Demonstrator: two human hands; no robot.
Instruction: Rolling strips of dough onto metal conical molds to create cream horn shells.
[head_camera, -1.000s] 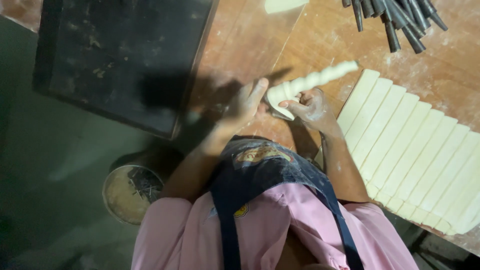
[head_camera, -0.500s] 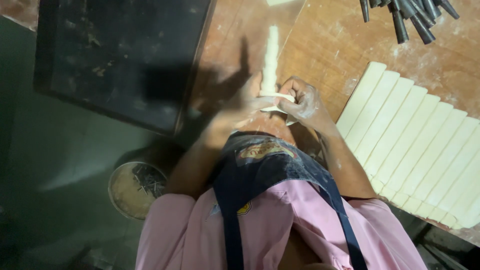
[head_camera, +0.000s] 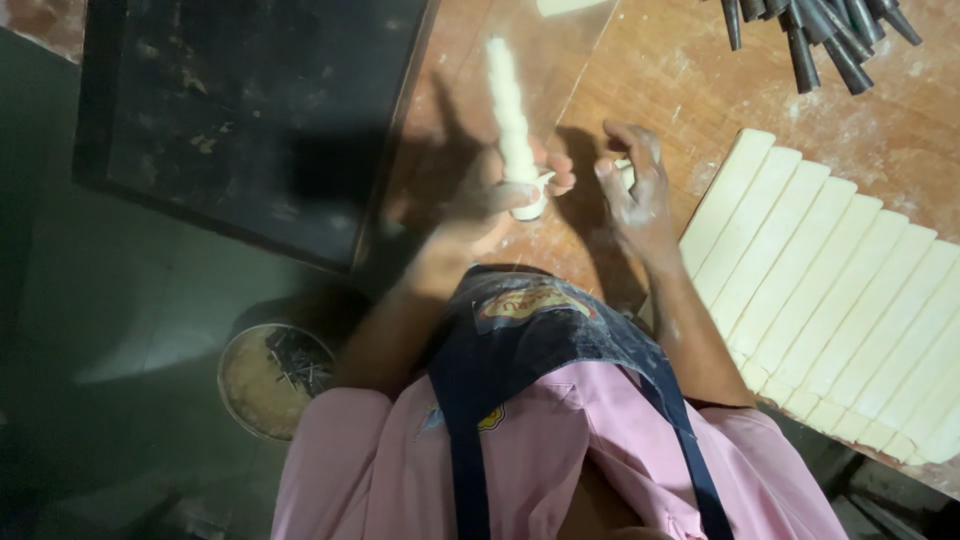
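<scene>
I see bare wooden table (head_camera: 660, 80) open between my 2 hands and beyond them. To the right, a row of dough strips (head_camera: 830, 290) blocks the way; far right lie metal rods (head_camera: 810, 30). Left, a dark tray (head_camera: 250, 110) borders the gap.

pink short-sleeved shirt (head_camera: 560, 450) | dark navy apron (head_camera: 530, 340), straps crossing | bare forearms | flour-dusted fingers (head_camera: 640, 180)

A pale cream dough spiral (head_camera: 512, 115) is showing against the reddish-brown wooden table (head_camera: 660, 70). Cream dough strips (head_camera: 840, 300) are lying in stripes beside dark grey metal cones (head_camera: 815, 35). The black tray (head_camera: 250, 110) is looking speckled. A pink shirt (head_camera: 380, 470) is peeking under a navy apron (head_camera: 540, 340).
</scene>
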